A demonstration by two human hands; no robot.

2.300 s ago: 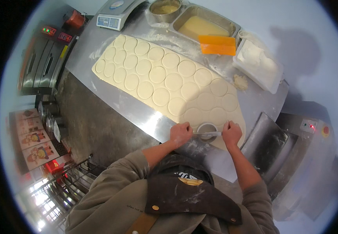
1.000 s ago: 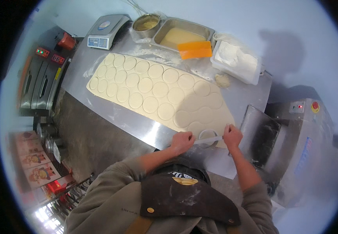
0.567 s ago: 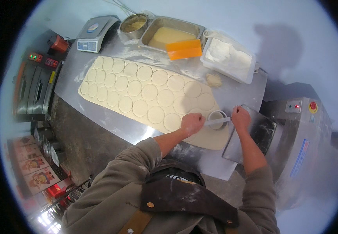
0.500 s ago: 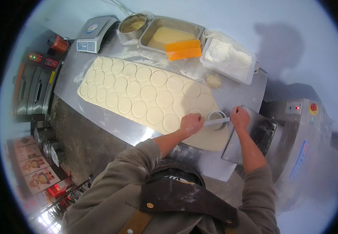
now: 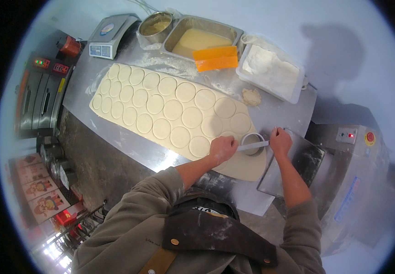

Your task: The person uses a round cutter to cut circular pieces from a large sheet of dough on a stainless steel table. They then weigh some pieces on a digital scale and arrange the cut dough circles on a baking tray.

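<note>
A long sheet of pale dough (image 5: 186, 134) lies across the table, marked with rows of cut circles. On its right end rests a round dough cutter (image 5: 257, 145) with a flat white bar across the top. My left hand (image 5: 223, 150) is closed around the bar's left end, its knuckles over the dough. At the bar's other end, my right hand (image 5: 280, 142) is closed with fingers pinched. The fingertips of both hands are partly hidden. Just above the sheet's right end sits a small dough lump (image 5: 251, 97).
Along the back of the metal table (image 5: 81, 91) stand a scale (image 5: 109, 34), a metal bowl (image 5: 155, 25), a metal pan (image 5: 206, 27) of pale yellow liquid with an orange scraper (image 5: 215, 58), and a flour tub (image 5: 270, 68). A dark tray (image 5: 309, 164) and a machine (image 5: 352, 178) are right.
The view has shifted slightly. Both hands stay on the cutter's bar, and the cutter remains at about the same spot on the dough.
</note>
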